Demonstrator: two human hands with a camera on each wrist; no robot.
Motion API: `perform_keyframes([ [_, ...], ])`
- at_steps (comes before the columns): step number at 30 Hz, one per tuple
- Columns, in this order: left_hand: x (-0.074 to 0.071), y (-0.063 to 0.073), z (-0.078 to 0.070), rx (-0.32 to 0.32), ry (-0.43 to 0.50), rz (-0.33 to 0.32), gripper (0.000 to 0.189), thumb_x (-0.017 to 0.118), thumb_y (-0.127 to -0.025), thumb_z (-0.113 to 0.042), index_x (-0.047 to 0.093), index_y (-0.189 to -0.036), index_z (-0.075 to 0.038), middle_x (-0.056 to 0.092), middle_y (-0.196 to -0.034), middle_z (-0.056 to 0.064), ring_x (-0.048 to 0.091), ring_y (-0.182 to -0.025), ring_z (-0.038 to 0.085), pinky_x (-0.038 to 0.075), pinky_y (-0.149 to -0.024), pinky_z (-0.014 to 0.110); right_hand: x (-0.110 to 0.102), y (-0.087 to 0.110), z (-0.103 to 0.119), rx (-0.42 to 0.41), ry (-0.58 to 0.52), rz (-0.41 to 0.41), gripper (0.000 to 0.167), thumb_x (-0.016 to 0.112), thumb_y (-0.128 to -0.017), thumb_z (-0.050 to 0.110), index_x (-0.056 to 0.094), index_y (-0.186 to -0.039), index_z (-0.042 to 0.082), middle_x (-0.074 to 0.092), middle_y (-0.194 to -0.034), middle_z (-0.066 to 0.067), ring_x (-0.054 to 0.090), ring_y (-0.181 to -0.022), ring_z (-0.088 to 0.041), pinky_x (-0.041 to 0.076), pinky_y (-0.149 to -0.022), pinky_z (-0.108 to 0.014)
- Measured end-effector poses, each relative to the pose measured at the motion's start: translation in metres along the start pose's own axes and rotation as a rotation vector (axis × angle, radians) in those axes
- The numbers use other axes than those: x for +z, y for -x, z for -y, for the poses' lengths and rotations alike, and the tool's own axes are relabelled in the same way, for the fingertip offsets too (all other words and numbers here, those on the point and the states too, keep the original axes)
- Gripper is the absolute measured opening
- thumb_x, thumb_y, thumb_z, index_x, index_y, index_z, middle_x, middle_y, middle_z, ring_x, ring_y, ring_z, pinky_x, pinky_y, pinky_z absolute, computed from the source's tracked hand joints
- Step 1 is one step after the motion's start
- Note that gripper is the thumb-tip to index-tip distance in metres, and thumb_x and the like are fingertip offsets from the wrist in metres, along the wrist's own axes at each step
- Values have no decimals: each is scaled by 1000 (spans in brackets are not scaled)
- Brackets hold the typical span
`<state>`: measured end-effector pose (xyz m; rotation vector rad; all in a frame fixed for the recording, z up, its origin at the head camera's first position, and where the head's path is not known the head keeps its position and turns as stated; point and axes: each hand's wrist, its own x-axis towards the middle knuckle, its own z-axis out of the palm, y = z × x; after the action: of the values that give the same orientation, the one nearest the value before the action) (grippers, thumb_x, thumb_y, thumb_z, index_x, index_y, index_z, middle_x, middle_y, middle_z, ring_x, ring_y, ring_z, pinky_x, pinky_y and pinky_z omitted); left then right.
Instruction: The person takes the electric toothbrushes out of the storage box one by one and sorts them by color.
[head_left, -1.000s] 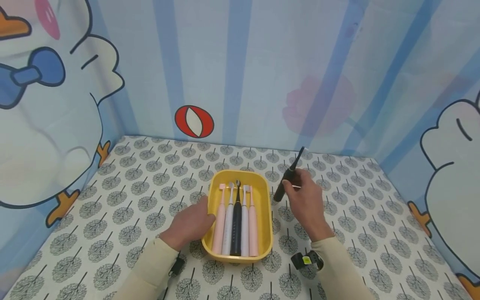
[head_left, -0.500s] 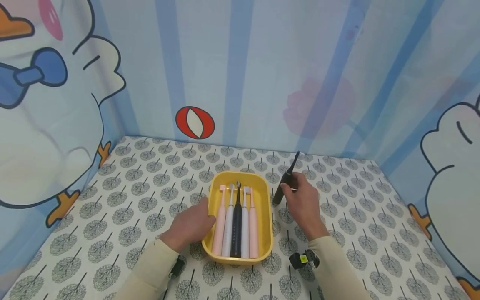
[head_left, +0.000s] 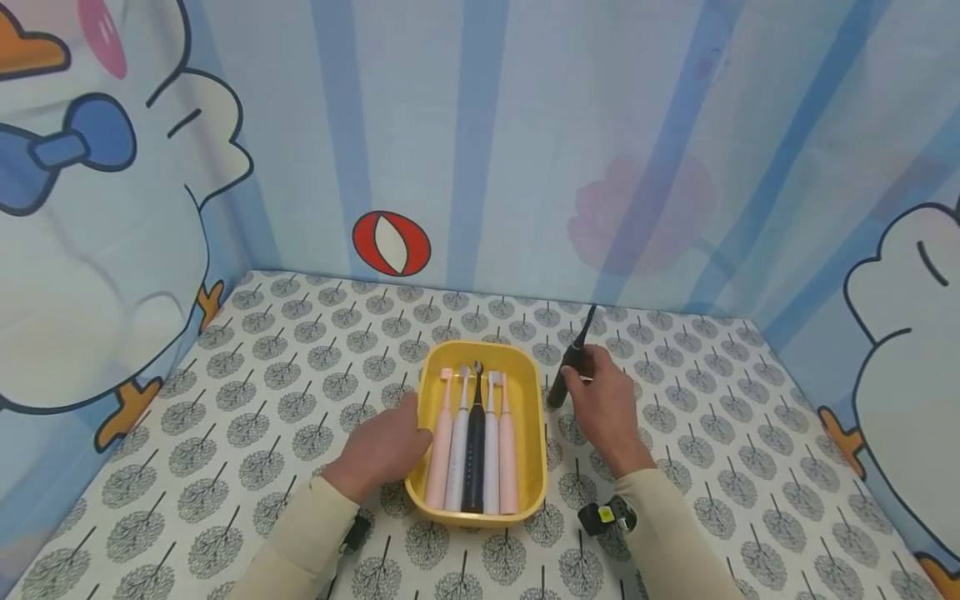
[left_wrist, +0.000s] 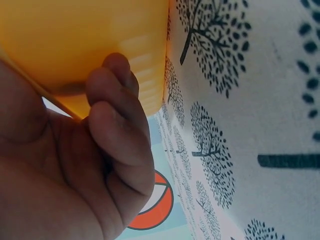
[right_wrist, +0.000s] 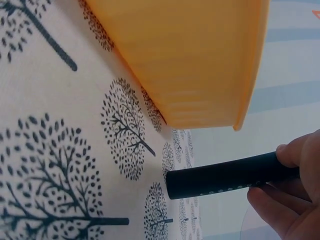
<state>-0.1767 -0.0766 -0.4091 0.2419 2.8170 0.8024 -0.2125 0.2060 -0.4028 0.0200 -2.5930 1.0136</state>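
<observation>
My left hand point(head_left: 385, 446) grips the left rim of a yellow tray point(head_left: 542, 467); in the left wrist view its fingers curl against the tray's outer wall. Inside lie a black electric toothbrush point(head_left: 475, 458), flanked by two white electric toothbrushes point(head_left: 457, 462) and two pink ones point(head_left: 438, 467), heads toward the back. Right of the tray, my right hand point(head_left: 606, 404) pinches a second black electric toothbrush point(head_left: 572, 362) between thumb and fingers. That brush tilts, head up and away, its handle's base close to the cloth. The right wrist view shows the handle point(right_wrist: 225, 177) with a row of small marks.
A white cloth point(head_left: 262, 417) printed with grey trees covers the table. Behind and at both sides hangs a blue striped curtain point(head_left: 525, 167) with cartoon birds. Each wrist carries a small camera, the right one on a black strap point(head_left: 600, 517).
My right hand has come slightly left and lower with the black electric toothbrush, its head dropping a little. The left hand and tray have stayed put.
</observation>
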Motion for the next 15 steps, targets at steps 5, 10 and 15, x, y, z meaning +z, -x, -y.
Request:
perform_keyframes([
  [5,0,0,0,-2,0,5,50,46,-92,-21,39,-133,6,52,-69,7,49,-53,20,39,-47,34,0,-1,-1,21,7,6,42,59,-97,23,49,-133,4,64,-117,-11,64,-104,-26,51,-86,-43],
  [10,1,-2,0,-4,-3,4,49,46,-92,-22,40,-132,5,52,-69,7,49,-52,20,39,-46,34,1,-3,-3,29,18,3,42,59,-97,23,49,-133,4,64,-117,-11,64,-103,-26,51,-84,-42],
  [15,1,-2,1,-7,-6,8,45,45,-92,-22,42,-129,4,52,-69,7,49,-53,20,39,-46,34,2,-3,-5,19,15,2,41,61,-96,22,50,-132,5,64,-117,-11,64,-103,-26,52,-83,-42],
])
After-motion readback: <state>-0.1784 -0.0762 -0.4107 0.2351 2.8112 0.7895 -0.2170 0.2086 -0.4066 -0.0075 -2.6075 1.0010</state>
